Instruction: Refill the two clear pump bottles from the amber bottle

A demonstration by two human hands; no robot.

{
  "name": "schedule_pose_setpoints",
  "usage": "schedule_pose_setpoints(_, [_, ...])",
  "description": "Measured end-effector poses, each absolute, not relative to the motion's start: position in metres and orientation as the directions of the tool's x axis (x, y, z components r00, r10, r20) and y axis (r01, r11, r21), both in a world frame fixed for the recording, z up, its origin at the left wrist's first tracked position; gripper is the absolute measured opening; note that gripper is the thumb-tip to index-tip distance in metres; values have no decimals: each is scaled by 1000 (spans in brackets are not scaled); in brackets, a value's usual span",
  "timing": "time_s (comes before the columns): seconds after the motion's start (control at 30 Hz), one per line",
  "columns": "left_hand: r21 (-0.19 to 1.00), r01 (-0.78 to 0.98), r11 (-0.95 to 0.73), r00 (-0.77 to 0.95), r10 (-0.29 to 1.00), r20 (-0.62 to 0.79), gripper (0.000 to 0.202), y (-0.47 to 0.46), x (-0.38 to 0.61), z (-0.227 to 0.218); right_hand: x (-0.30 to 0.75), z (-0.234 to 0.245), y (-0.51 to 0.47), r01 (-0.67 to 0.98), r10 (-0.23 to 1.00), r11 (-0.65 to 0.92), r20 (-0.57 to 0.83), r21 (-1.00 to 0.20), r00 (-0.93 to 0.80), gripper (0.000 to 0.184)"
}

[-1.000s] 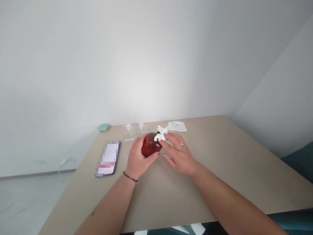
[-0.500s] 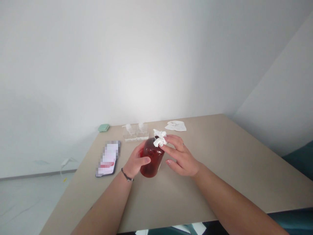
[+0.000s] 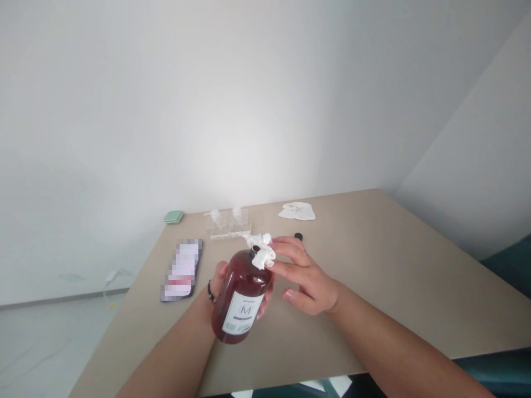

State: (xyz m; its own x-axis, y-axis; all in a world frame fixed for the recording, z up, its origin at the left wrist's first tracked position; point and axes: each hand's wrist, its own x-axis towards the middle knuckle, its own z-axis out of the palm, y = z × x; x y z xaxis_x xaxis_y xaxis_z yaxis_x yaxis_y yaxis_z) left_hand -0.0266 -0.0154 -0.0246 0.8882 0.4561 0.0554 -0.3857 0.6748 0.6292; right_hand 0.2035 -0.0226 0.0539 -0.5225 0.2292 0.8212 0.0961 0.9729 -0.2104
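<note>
My left hand (image 3: 219,275) wraps behind a dark red plastic pump-less bottle (image 3: 240,301), which tilts with its white "M" label facing up toward me. Only the thumb area and fingertips of that hand show around the bottle. A crumpled white tissue (image 3: 262,251) sits over the bottle's black neck. My right hand (image 3: 307,273) is spread just right of it, with its fingertips touching the tissue and its thumb apart. The bottle is held above the beige table (image 3: 373,265).
A small black cap (image 3: 298,236) lies just past my right hand. Farther back stand a transparent holder with white pumps (image 3: 228,224), a white cloth (image 3: 296,210) and a green compact case (image 3: 173,218). A phone (image 3: 181,270) lies left. The table's left edge drops to the floor.
The bottle has tipped toward me, turning its label into view. Both hands have moved nearer me with it, and the small black cap now shows beyond my right hand.
</note>
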Motion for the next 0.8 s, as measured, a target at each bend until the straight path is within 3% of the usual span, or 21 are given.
schedule_pose_setpoints(0.1, [605,-355,713,906,422,34,83,-16,-26,-23,202,54,-23,79,220,975,823,-210,-523,56])
schedule_pose_setpoints(0.2, [633,-394,667,871,490,26,80,-17,-25,-16,204,54,-25,88,243,969,821,-231,-517,57])
schedule_pose_setpoints(0.33, [686,-455,567,773,634,-11,85,-17,-22,-3,221,53,-18,274,411,905,837,-326,-362,48])
schedule_pose_setpoints(0.43, [735,-498,460,666,746,-15,84,-14,-21,2,244,48,5,534,618,682,785,-501,-53,35])
schedule_pose_setpoints(0.53, [731,-526,435,581,811,-64,77,-10,-22,-1,269,39,36,703,785,325,595,-633,172,35])
schedule_pose_setpoints(0.6, [705,-548,450,537,835,-116,72,-8,-24,-5,281,32,50,798,898,93,396,-596,191,35])
schedule_pose_setpoints(0.67, [696,-565,444,499,855,-141,68,-6,-26,-10,283,28,54,869,955,-39,237,-492,177,34])
schedule_pose_setpoints(0.73, [699,-571,431,476,867,-146,65,-6,-26,-12,276,27,50,921,957,-55,243,-387,160,34])
schedule_pose_setpoints(0.8, [697,-571,434,476,867,-149,62,-6,-25,-12,262,28,43,954,932,-2,345,-298,110,34])
